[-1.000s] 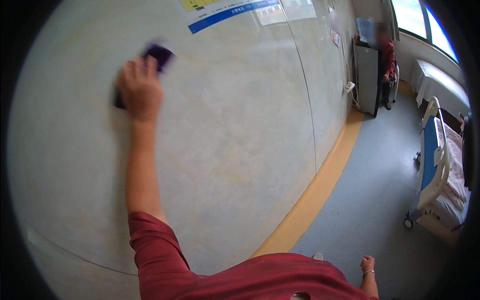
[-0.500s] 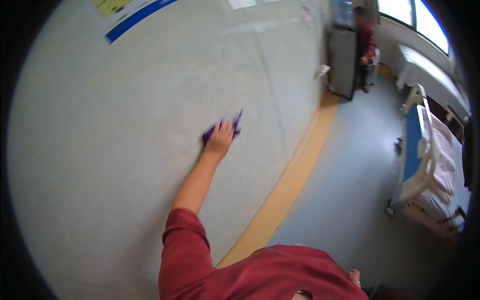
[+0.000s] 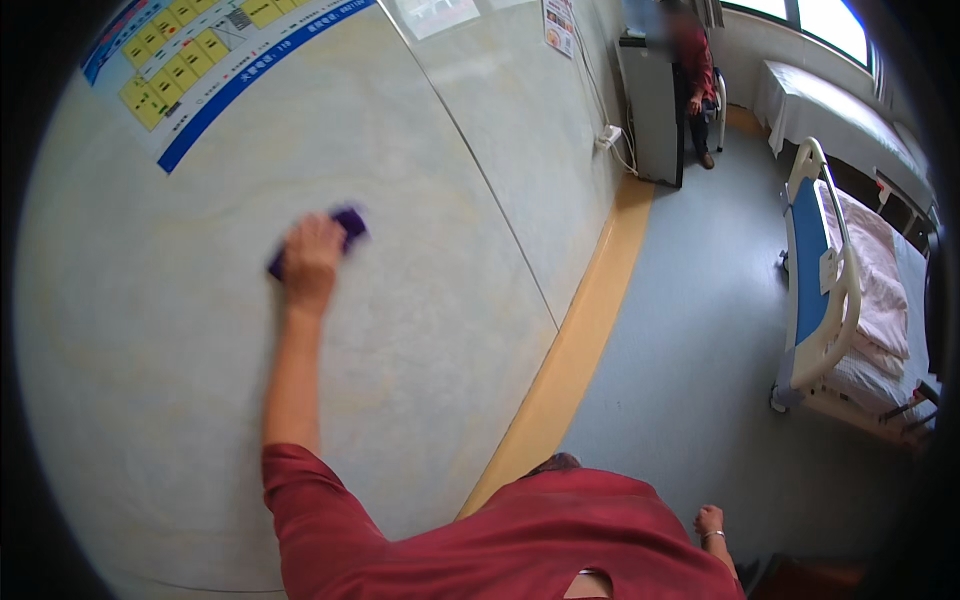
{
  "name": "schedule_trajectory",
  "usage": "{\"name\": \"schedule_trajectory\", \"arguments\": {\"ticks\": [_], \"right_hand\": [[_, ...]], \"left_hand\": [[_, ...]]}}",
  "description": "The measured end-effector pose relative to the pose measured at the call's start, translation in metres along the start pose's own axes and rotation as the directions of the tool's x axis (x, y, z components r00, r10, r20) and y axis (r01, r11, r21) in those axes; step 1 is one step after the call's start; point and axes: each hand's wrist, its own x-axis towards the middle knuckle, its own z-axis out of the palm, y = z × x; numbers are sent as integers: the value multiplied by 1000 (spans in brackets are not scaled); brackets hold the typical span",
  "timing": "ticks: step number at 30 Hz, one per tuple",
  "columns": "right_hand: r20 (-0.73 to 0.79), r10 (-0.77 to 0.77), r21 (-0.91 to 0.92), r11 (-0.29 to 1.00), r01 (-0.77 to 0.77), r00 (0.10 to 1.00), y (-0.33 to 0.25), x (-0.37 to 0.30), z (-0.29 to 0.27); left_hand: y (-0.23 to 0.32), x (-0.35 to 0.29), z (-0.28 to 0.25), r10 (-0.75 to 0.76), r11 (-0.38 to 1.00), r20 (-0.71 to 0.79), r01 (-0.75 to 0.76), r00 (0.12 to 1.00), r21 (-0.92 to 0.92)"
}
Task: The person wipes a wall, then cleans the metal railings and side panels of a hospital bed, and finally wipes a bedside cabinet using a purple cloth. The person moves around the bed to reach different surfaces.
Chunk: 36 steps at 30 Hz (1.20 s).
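Observation:
My left arm reaches out to the pale wall (image 3: 400,380). My left hand (image 3: 314,250) presses a dark purple cloth (image 3: 349,226) against the wall, fingers over it. The cloth sticks out on both sides of the fingers and is a little blurred by motion. Low down by my side hangs my right hand (image 3: 709,520), with a bracelet on its wrist. Its fingers are curled in, and nothing shows in them.
A blue-edged chart (image 3: 270,60) is on the wall at upper left. Yellow skirting (image 3: 570,340) runs along the floor. A wheeled bed (image 3: 825,270) stands at right. Beyond a grey cabinet (image 3: 655,115) a person (image 3: 695,60) sits near the window.
My left hand and the cloth have moved left and slightly up across the wall. More of the chart shows now. My right hand still hangs low.

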Motion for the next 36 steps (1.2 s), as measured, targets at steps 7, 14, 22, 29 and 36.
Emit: {"name": "schedule_trajectory", "arguments": {"ticks": [7, 14, 22, 29, 36], "right_hand": [[-13, 13, 55, 998, -12, 1000, -25, 24, 18], [-1, 123, 84, 989, -123, 992, -108, 7, -20], [-121, 23, 199, 980, 2, 992, -185, 101, -66], [-158, -68, 178, 979, 96, 985, -234, 102, -50], [-119, 165, 217, 967, -136, 979, -168, 57, -50]], "left_hand": [[-20, 125, 29, -143, 980, -139, 160, 980, 118], [207, 82, 184, 260, 963, 283, -226, 923, -147], [272, 165, 266, 401, 901, 261, -327, 878, -284], [126, 393, 245, -127, 969, -202, 165, 971, 183], [274, 294, 353, 280, 960, 43, -280, 959, 8]]}}
